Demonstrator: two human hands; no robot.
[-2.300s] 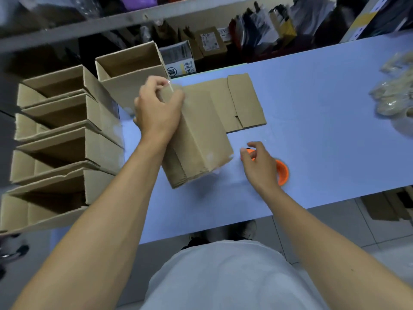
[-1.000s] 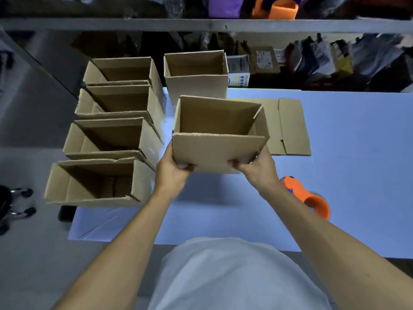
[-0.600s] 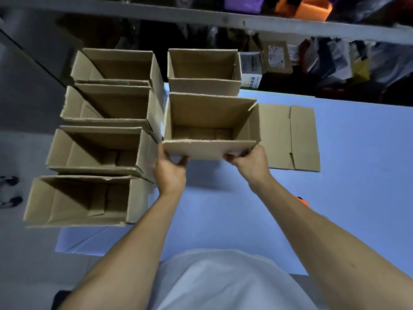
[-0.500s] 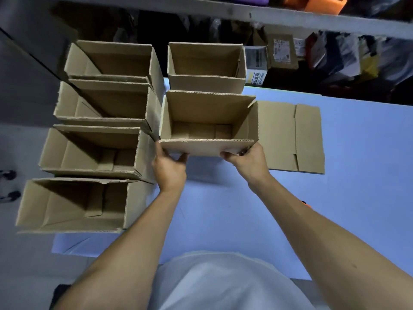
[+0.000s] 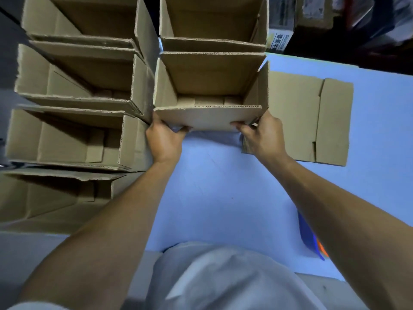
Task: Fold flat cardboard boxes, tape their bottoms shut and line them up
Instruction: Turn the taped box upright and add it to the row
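Your shirt [image 5: 223, 278] edges the pale blue table [image 5: 223, 198]. Your left hand [image 5: 164, 142] and right hand [image 5: 263, 136] curl fingers under the open box [image 5: 207, 116], which stands behind-touching another box [image 5: 212, 44], flat cardboard [image 5: 312, 117] alongside; dim shelving [image 5: 357, 25] beyond.

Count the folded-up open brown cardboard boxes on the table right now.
6. Four in the left column: far, next, third, nearest. Two in the second column: far and the held one. More may sit out of frame.
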